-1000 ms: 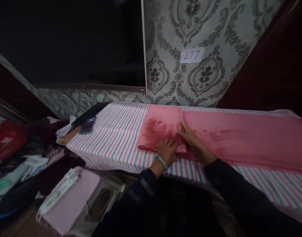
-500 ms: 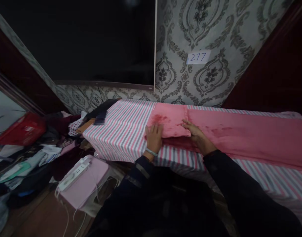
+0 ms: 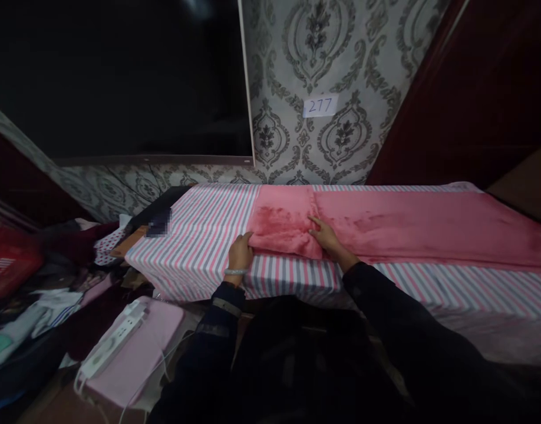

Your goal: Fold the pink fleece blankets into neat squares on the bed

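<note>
I find the pink cloth [image 3: 412,221] laid lengthwise on the striped-covered bench [image 3: 200,224], its left end folded over. My left grip [image 3: 241,252] — bracelet [image 3: 236,271] at the wrist — touches the fold's near left corner; thumb and fingers sit close, though I cannot tell whether cloth is pinched between them. My right grip [image 3: 327,238] rests at the fold's right edge, thumb and forefinger spread on the fabric. A card [image 3: 320,106] reading 277 is on the patterned wall [image 3: 273,76], right of a dark screen [image 3: 120,76]. Below left, a pink stool [image 3: 152,334] carries a power strip [image 3: 114,347].
</note>
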{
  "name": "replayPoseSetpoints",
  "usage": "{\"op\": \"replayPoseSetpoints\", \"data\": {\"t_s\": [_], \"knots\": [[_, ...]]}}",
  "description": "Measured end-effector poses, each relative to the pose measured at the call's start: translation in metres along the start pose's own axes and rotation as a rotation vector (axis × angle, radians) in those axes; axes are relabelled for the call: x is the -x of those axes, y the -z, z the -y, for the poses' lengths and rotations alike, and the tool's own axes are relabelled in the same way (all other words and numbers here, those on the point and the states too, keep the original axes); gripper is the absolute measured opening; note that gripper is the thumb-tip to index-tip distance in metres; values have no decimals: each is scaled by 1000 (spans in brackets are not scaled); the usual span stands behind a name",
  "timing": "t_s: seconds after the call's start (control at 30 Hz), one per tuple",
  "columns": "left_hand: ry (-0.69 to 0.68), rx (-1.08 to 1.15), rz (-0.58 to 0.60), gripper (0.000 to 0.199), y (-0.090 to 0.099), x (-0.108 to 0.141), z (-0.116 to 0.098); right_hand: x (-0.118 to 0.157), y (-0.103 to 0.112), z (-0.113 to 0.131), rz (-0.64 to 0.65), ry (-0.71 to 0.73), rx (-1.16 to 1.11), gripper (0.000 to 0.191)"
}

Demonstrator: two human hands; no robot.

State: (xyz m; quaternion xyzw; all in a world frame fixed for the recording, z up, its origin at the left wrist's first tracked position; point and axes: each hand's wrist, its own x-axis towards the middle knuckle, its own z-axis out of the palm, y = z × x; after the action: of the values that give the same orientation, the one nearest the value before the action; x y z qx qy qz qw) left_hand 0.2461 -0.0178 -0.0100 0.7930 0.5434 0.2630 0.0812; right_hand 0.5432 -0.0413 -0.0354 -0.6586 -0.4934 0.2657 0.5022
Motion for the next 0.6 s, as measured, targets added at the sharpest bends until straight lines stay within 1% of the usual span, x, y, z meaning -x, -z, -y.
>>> {"op": "replayPoseSetpoints", "data": {"t_s": [0.1, 0.2, 0.3, 0.37, 0.4, 0.5, 0.53, 0.6], "knots": [[-42, 17, -2, 59, -4, -1, 8, 7, 7, 3, -25, 22, 47, 59], [-136, 95, -11, 59, -8, 1, 21, 22, 18, 6, -33, 71, 226, 55], [-241, 220, -35, 64, -8, 4, 37, 42, 28, 10, -8, 94, 377, 58], [-284, 302, -20, 65, -4, 5, 46, 54, 32, 11, 43, 101, 370, 64], [-300, 330, -5, 61, 0, 5, 49, 58, 33, 12, 79, 102, 337, 67], [-351, 329, 13, 40, 11, 2, 53, 67, 36, 11, 193, 84, 226, 76], [-370, 311, 4, 35, 14, 0, 53, 68, 37, 11, 218, 79, 210, 76], [-411, 280, -9, 31, 16, -4, 51, 67, 39, 12, 242, 82, 210, 69]]}}
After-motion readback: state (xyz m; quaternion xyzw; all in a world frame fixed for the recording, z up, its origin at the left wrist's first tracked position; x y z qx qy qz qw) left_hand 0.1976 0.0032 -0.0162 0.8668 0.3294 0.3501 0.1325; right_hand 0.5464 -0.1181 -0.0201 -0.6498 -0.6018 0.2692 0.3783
